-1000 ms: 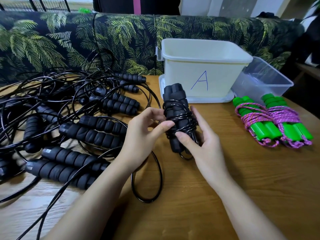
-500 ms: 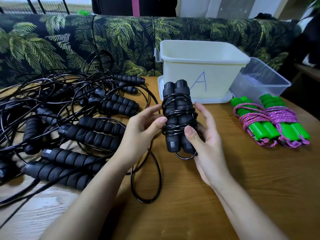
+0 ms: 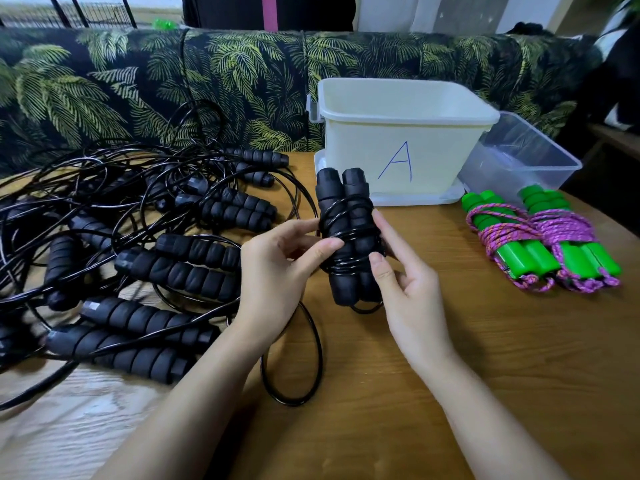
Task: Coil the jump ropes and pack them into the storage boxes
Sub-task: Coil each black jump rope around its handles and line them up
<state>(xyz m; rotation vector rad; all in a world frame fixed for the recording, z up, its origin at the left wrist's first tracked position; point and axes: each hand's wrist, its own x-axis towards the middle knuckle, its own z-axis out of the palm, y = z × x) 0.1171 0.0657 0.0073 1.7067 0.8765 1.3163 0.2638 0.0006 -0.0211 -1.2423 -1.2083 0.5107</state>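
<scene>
Left hand [image 3: 277,271] and right hand [image 3: 408,289] grip the coiled rope [image 3: 348,237] upright over the tabletop [image 3: 485,358]; pinching its wraps tight should prevent unwinding before box A [image 3: 398,140].

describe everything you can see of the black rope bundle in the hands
The black rope bundle is two black handles with foam-like grips, side by side and upright, bound round the middle by several turns of thin glossy black cord. A small loop pokes out below. The left hand pinches it, thumb on the cord, and the right hand grips its right side. It is in front of the white box marked A.
</scene>
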